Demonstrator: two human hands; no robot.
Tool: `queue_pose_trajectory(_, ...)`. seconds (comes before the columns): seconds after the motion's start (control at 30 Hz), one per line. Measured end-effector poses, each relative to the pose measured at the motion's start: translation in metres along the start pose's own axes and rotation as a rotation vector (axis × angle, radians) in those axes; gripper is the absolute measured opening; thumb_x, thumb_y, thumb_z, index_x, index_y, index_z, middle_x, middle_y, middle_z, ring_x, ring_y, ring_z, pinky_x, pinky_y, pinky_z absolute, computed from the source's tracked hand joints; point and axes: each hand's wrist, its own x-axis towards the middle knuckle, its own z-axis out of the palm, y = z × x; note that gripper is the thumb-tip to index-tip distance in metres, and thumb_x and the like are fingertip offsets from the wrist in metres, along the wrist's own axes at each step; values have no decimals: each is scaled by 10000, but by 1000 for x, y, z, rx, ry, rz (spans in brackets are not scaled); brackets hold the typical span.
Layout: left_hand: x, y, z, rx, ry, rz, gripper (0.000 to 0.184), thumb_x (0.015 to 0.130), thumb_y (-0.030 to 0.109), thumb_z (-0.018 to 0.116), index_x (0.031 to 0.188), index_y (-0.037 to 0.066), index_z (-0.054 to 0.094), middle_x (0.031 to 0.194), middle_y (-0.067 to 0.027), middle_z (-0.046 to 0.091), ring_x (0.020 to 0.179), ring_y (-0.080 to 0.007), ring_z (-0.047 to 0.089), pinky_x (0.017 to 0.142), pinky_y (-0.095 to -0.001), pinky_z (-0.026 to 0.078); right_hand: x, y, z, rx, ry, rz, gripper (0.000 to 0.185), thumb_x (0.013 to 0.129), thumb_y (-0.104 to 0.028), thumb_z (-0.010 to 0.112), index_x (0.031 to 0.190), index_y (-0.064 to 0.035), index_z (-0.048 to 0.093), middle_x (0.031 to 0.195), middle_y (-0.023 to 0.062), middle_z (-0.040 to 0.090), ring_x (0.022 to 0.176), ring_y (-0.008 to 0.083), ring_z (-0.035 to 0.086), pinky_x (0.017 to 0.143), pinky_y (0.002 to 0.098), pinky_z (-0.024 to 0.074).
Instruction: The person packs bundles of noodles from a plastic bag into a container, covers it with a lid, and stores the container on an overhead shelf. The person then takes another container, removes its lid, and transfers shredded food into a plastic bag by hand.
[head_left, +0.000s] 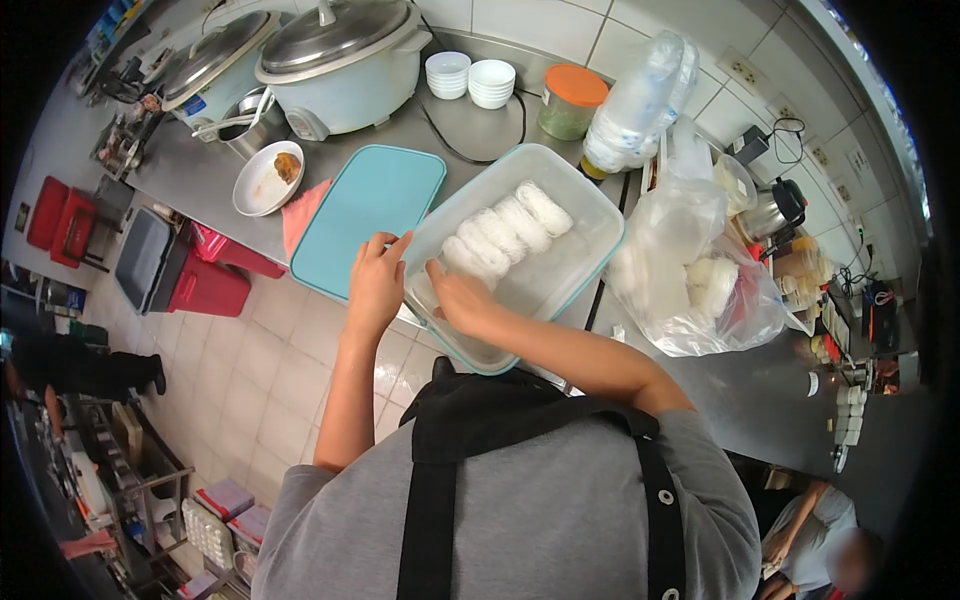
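Note:
A row of several white noodle bundles (508, 232), thin-stranded, lies in a translucent plastic container (585, 262) on the steel counter. My right hand (462, 300) is inside the container at its near left, beside the closest bundle; its visible fingers are stretched out, and some are hidden. By the container's left rim is my left hand (378, 275), open, its fingers extended at the rim and the edge of the lid. That turquoise lid (370, 215) lies flat left of the container. Whether my right fingers touch the noodles, I cannot tell.
Two large cookers (340, 85) stand at the back left, near a white bowl (268, 180) with food scraps. Behind are stacked white bowls (491, 84) and an orange-lidded jar (572, 102). A plastic bag (690, 280) sits right. Another person (815, 540) is at lower right.

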Motion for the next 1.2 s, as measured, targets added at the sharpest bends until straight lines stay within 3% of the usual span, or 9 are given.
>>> queue_pose_trajectory(0.27, -2, -2, 2, -34, 12, -39, 445, 822, -79, 589, 1238, 61, 664, 1158, -115, 594, 1003, -299, 558, 888, -397, 486, 5, 17, -7, -89, -193, -119, 628, 754, -49, 757, 1304, -40, 455, 996, 239, 623, 869, 389, 673, 747, 471, 525)
queue_pose_trajectory(0.37, -1, -3, 3, -59, -2, -51, 460, 826, -78, 580, 1253, 73, 659, 1166, -109, 586, 1009, -294, 549, 886, -391, 490, -3, 22, -4, -170, -94, -113, 588, 762, -3, 714, 1297, -62, 479, 1093, 222, 577, 897, 378, 668, 754, 466, 528)
queue_pose_trajectory(0.57, 0, -7, 5, -57, -45, -60, 486, 831, -78, 572, 1281, 90, 645, 1183, -111, 576, 1055, -299, 537, 895, -383, 490, 9, 28, -3, -44, -131, -57, 641, 784, -94, 727, 1364, -101, 452, 1126, 216, 543, 986, 380, 643, 800, 464, 531)
queue_pose_trajectory(0.67, 0, -8, 4, -43, -43, -23, 493, 830, -85, 565, 1288, 82, 637, 1183, -120, 577, 1063, -312, 535, 906, -396, 486, -16, 34, 1, -234, -17, -240, 633, 810, -190, 733, 1370, -103, 451, 1148, 213, 539, 1034, 386, 621, 859, 466, 520)
queue_pose_trajectory(0.83, 4, -13, 7, -36, -75, -3, 477, 833, -88, 568, 1283, 56, 629, 1168, -156, 576, 1079, -341, 553, 918, -416, 472, -99, 36, -106, 178, 222, -145, 463, 866, -224, 722, 1266, -64, 553, 1120, 185, 624, 1003, 320, 648, 818, 415, 521)
queue_pose_trajectory(0.93, 8, -3, 1, 1, -94, 0, 439, 839, -80, 577, 1260, 30, 633, 1125, -165, 586, 1053, -351, 568, 905, -420, 472, -181, 74, -179, 344, 521, 158, 223, 905, -198, 676, 1028, -13, 656, 848, 105, 700, 758, 182, 685, 697, 312, 520)
queue_pose_trajectory(1.0, 14, 1, -2, 26, -106, 10, 403, 847, -73, 580, 1236, 13, 639, 1092, -164, 594, 1027, -350, 578, 893, -419, 475, -231, 114, -208, 274, 754, 434, 178, 925, -146, 624, 1037, -14, 667, 821, 76, 691, 716, 128, 668, 674, 288, 511)
queue_pose_trajectory(1.07, 19, 4, -4, 25, -132, 0, 358, 855, -64, 582, 1202, -6, 647, 1060, -162, 601, 1002, -347, 587, 879, -417, 478, -259, 164, -218, 167, 882, 756, 176, 898, -130, 618, 1005, -3, 676, 949, 199, 705, 880, 304, 699, 729, 401, 513)
queue_pose_trajectory(1.2, 26, 8, -2, 104, -119, 31, 293, 852, -31, 612, 1140, -15, 663, 1043, -164, 606, 989, -340, 596, 869, -417, 480, -271, 267, -179, -277, 621, 1009, 528, 795, -202, 744, 1251, -5, 567, 1127, 210, 666, 1079, 377, 627, 913, 407, 500)
